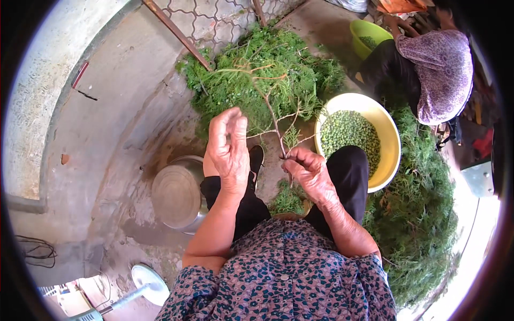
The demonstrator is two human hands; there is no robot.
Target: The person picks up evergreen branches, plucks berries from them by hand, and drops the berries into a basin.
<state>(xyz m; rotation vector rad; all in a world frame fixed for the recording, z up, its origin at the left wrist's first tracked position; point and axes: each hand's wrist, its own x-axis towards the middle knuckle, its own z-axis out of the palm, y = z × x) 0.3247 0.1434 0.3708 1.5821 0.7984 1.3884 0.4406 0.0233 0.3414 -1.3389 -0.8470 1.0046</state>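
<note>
A thin brown branch (276, 124) stands upright in front of me, with a few green sprigs and bare side twigs. My right hand (310, 170) pinches it near its lower end, between thumb and fingers. To the left of the branch, my left hand (229, 150) is raised with its fingers curled toward the thumb. What it holds, if anything, is hidden. Close by my right knee, a yellow basin (386, 166) contains many small round green fruits (350, 134). Behind the branch lies a heap of cut green foliage (235, 99).
A metal pot (179, 195) sits left of my legs. More foliage (415, 230) is piled on the right. At the upper right, a person in a patterned top (439, 69) crouches beside a green basin (360, 40). A pale fan (150, 283) is at the lower left.
</note>
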